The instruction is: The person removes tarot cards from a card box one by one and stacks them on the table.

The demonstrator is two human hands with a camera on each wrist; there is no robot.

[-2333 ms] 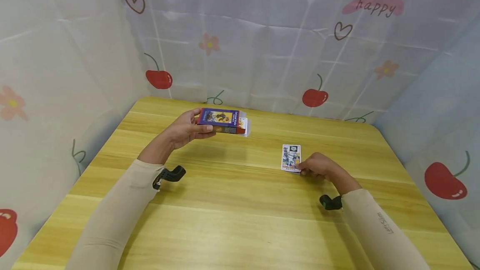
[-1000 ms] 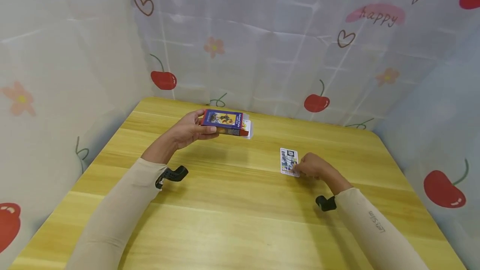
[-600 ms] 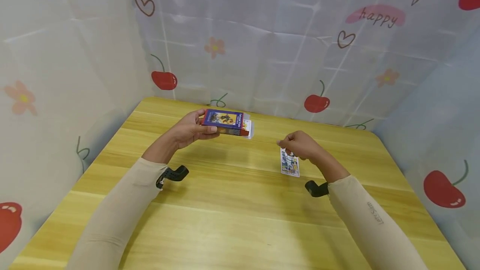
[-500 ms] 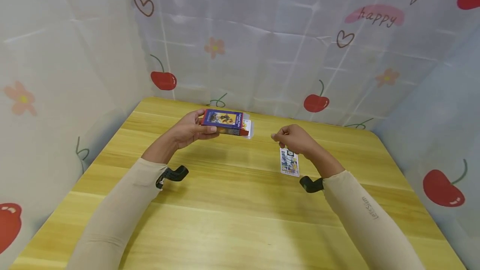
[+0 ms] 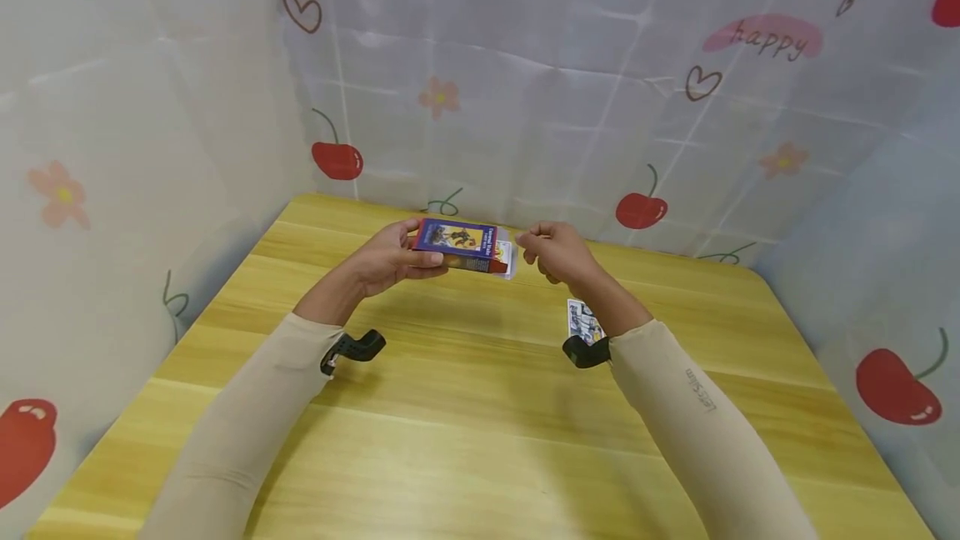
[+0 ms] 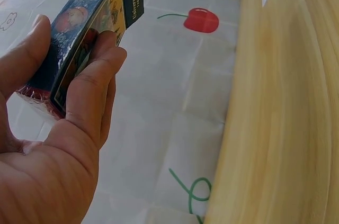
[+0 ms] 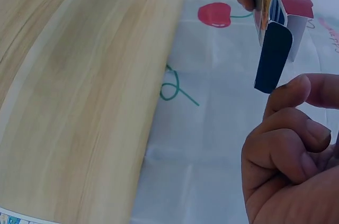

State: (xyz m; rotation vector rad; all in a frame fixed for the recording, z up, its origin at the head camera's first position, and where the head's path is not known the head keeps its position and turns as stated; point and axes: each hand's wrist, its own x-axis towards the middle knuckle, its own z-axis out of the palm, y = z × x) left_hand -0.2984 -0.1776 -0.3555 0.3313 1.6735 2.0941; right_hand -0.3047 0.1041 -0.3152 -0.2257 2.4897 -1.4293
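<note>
My left hand (image 5: 386, 263) grips a blue and red tarot card box (image 5: 455, 237) above the table, thumb on the near side and fingers beneath. The box's open end points right, and a card edge (image 5: 502, 252) sticks out of it. My right hand (image 5: 564, 255) is beside that end, fingers curled, nothing visible held. In the right wrist view, the thumb and index fingertip (image 7: 301, 83) are close to the hanging dark flap (image 7: 273, 57); whether they touch it I cannot tell. A tarot card (image 5: 581, 321) lies face up on the table, partly hidden by my right wrist.
The wooden table (image 5: 450, 407) has rounded far corners. A patterned sheet (image 5: 525, 123) with cherries and hearts stands behind it and at both sides. Black wrist camera mounts (image 5: 358, 346) jut inward from both sleeves.
My right hand has let go of the card on the table and moved up and left to the box's open end. My left hand still holds the box in about the same place.
</note>
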